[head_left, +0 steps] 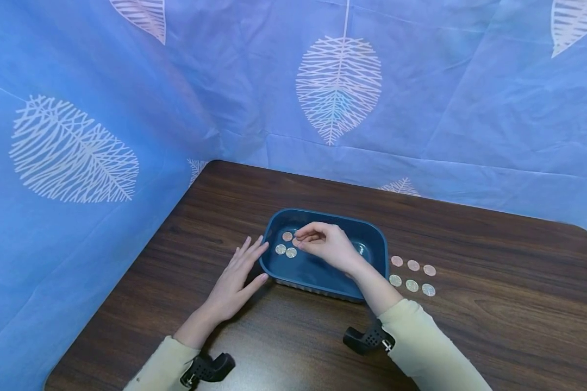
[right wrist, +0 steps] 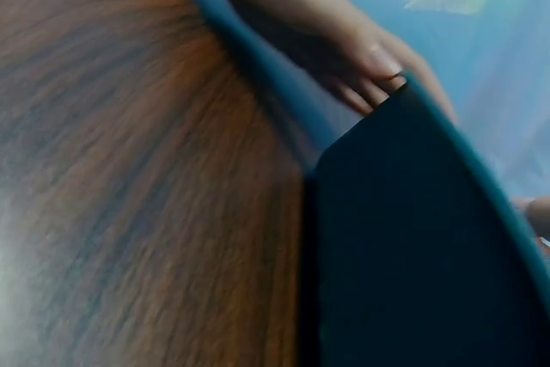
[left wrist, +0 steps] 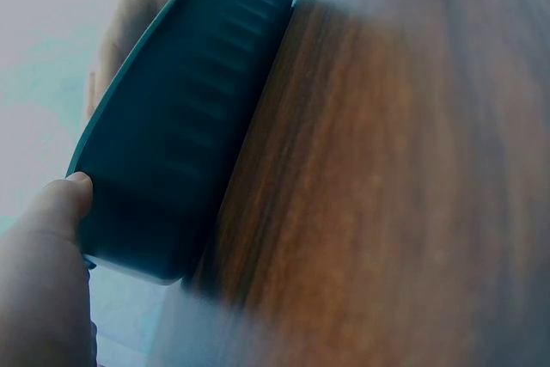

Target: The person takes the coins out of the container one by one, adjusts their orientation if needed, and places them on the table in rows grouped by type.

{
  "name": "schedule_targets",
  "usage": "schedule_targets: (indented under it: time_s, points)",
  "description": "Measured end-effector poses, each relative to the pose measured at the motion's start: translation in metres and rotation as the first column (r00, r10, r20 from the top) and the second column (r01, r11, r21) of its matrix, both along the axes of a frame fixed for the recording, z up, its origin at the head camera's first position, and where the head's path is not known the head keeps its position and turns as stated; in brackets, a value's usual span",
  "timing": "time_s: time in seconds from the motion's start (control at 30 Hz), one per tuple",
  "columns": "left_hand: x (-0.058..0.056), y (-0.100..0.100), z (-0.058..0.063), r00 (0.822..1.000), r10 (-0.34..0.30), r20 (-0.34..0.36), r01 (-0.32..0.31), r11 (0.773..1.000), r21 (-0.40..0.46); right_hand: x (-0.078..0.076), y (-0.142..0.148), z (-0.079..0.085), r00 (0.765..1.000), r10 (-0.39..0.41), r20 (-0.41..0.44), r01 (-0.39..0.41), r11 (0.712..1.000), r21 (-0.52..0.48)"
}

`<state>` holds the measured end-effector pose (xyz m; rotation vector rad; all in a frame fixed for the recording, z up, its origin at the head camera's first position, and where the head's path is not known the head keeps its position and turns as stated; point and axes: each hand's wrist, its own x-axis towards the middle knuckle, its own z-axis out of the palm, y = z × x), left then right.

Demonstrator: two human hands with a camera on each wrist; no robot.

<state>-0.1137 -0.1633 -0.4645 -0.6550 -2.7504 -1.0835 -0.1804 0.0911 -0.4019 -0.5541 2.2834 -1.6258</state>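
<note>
A dark blue rectangular plastic bin (head_left: 313, 274) stands on the table. Inside its left end lie several coins, among them a copper coin (head_left: 287, 236) and a pale one (head_left: 291, 252). My right hand (head_left: 325, 244) reaches over the near rim and pinches a copper coin (head_left: 296, 242) low in the bin, its fingertips partly covering it. At the bin's left end, my left hand (head_left: 235, 285) rests with fingers extended against the rim. The left wrist view shows its thumb (left wrist: 56, 212) touching the bin's edge; the right wrist view shows the left hand (right wrist: 369, 53) at the corner.
Right of the bin, several coins lie in two rows, copper ones (head_left: 413, 265) behind and pale ones (head_left: 412, 285) in front. The dark wooden table (head_left: 494, 304) has rounded far corners. A blue curtain (head_left: 254, 81) with white leaf prints hangs behind and to the left.
</note>
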Motion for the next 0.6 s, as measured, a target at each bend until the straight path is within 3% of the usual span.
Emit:
schedule_targets:
  time_s: [0.37, 0.6]
  points:
    - [0.0, 0.001, 0.001, 1.0, 0.004, 0.0, -0.004, 1.0, -0.003, -0.005, -0.004, -0.011, 0.985, 0.073, 0.155, -0.077, 0.997, 0.023]
    - [-0.001, 0.002, 0.0, 1.0, 0.003, 0.006, -0.003, 1.0, 0.004, -0.006, -0.005, -0.016, 0.979, 0.084, 0.188, -0.104, 0.99, 0.095]
